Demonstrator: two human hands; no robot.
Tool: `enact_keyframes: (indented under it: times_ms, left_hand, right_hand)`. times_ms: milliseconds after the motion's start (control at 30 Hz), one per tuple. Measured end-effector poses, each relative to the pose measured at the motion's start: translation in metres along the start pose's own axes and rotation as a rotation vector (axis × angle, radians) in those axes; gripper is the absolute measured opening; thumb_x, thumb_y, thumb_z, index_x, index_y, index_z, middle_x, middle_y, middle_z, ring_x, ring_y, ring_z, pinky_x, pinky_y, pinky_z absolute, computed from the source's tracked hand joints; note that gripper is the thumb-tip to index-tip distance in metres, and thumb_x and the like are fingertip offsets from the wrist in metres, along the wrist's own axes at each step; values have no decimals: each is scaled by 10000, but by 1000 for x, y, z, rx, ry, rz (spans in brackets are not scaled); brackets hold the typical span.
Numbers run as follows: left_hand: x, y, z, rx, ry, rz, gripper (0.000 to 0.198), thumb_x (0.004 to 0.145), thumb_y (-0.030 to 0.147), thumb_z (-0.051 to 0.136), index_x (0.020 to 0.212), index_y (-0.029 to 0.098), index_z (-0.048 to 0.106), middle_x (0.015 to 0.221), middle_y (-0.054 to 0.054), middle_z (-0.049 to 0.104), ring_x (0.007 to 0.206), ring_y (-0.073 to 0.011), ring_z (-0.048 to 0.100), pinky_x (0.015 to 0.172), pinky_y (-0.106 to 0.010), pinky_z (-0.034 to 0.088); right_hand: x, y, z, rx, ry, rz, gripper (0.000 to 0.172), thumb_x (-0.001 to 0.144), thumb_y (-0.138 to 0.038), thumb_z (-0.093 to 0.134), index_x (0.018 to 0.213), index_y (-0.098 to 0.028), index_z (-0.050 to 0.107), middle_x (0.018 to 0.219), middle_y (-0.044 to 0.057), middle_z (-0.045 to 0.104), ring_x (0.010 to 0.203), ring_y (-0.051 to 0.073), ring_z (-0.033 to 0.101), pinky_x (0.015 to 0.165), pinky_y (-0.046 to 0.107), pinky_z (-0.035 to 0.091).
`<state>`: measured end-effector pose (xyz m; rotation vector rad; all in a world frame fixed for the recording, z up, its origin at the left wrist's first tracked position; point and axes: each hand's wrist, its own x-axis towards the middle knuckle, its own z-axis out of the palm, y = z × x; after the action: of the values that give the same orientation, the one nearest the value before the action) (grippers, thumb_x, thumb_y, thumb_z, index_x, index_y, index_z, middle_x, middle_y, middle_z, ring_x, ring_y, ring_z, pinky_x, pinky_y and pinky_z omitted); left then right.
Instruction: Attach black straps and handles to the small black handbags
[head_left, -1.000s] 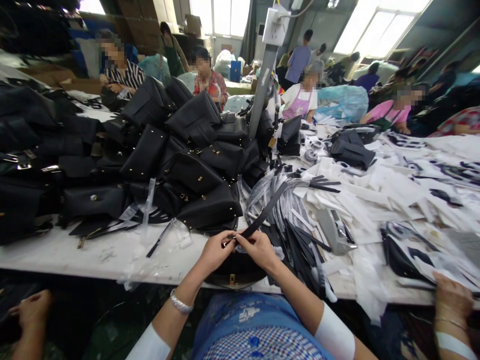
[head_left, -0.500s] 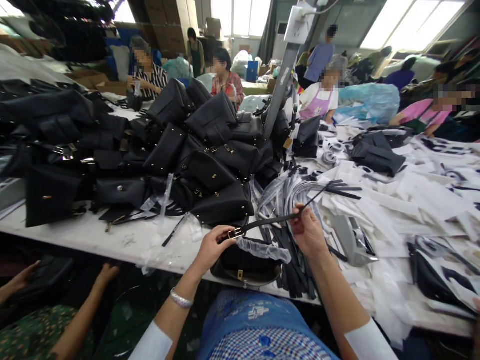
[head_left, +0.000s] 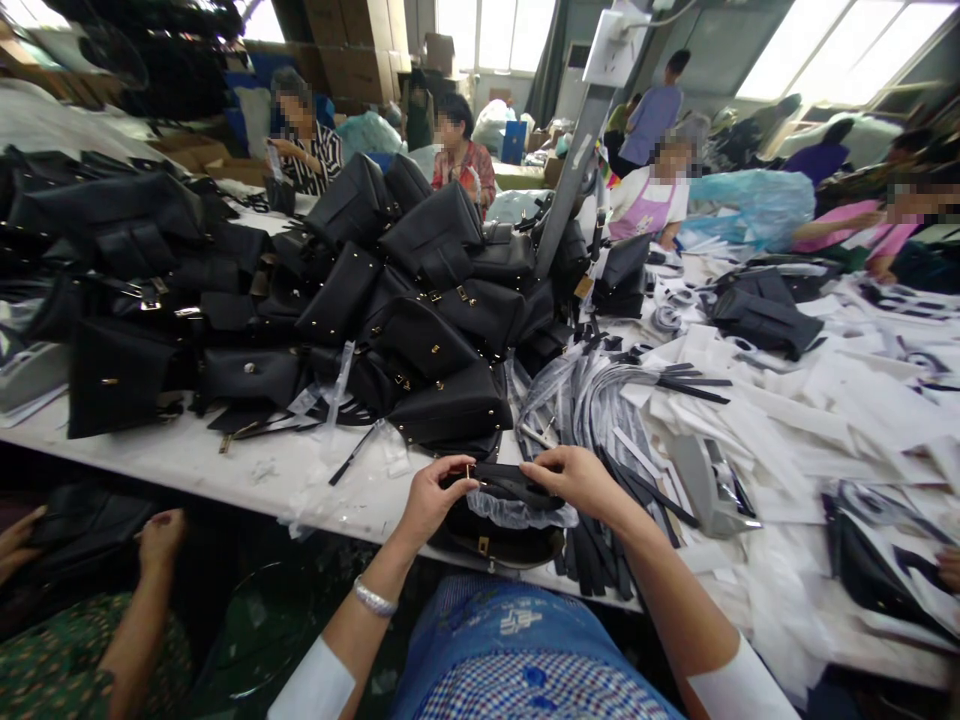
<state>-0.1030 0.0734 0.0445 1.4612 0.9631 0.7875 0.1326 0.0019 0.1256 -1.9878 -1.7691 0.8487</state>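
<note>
At the lower centre of the frame, 2 hands are holding 1 black strap (head_left: pixel 501 473): the left hand (head_left: pixel 433 502) is pinching its buckle end, the right hand (head_left: pixel 576 482) pinching it farther right. The strap is hanging just above an open black bag (head_left: pixel 517 548) at the near edge of the table (head_left: pixel 255 465). A heap of black bags (head_left: pixel 431 300) is crowding the left and centre; strips (head_left: pixel 592 400) and a grey tape dispenser (head_left: pixel 709 490) are lying right, and a post (head_left: pixel 574 185) is blocking part of the upper centre.
</note>
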Motion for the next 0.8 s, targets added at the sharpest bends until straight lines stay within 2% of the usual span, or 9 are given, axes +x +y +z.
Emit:
enact_keyframes:
  times_ms: [133,200,300,333,400,467,533,667,800]
  left_hand:
    - [-4,7,3,93,-61,53,287,699,334,763,959,214,735,972,-53,738,936,-230,666,893,-341,503]
    - [-4,10,5,124,-95,83,278,703,326,763,960,223,737,980,-47,738,953,-228,661,912,-342,493]
    - [-3,9,6,83,-98,82,327,720,304,746,1031,211,704,1027,-55,730,979,-225,662,921,-345,498]
    - [-2,8,6,49,-91,76,331,742,296,723,1058,203,686,1045,-61,725,987,-222,662,918,-346,503]
    - [-1,8,5,-5,-89,72,309,791,281,662,1087,191,654,1069,-69,716,1002,-216,664,910,-344,512]
    - [-1,9,4,7,-94,71,288,814,275,628,1091,197,642,1051,-65,722,993,-213,672,902,-343,518]
    - [-2,12,0,87,-57,63,297,795,288,654,1082,215,649,991,-50,739,954,-218,688,893,-344,519]
    - [-3,7,-29,242,133,35,241,729,361,716,921,217,700,906,-47,749,883,-236,701,857,-350,520]
    - [-7,-12,-88,304,338,-89,275,663,415,736,821,192,703,850,-56,752,846,-251,701,805,-338,524]
  right_hand:
    - [10,-4,9,-42,-85,-36,480,878,-538,479,645,-177,691,537,-18,568,522,114,481,507,242,288]
    - [15,-11,16,-97,-104,-70,454,887,-525,481,673,-194,706,569,-7,608,561,134,526,549,249,333]
    - [17,-25,27,-232,-3,-190,268,861,-456,573,879,-237,727,826,33,714,833,207,618,821,337,404]
    - [17,-29,31,-269,35,-245,260,836,-440,619,992,-251,706,945,48,718,953,232,609,938,396,358]
    - [19,-36,38,-317,51,-324,412,787,-419,690,1159,-253,633,1093,74,692,1074,256,578,1069,486,215]
    - [22,-39,45,-348,13,-327,431,769,-395,719,1158,-234,628,1057,79,705,1036,259,602,1093,512,165]
    - [26,-37,48,-359,-8,-312,335,778,-373,715,1076,-229,665,980,70,723,977,255,627,1090,505,181]
    - [31,-28,44,-330,37,-295,285,772,-394,717,1018,-251,695,960,55,731,960,251,637,1084,482,212]
    - [30,-22,37,-312,42,-243,282,751,-416,729,997,-279,717,931,38,746,917,247,656,1073,470,248]
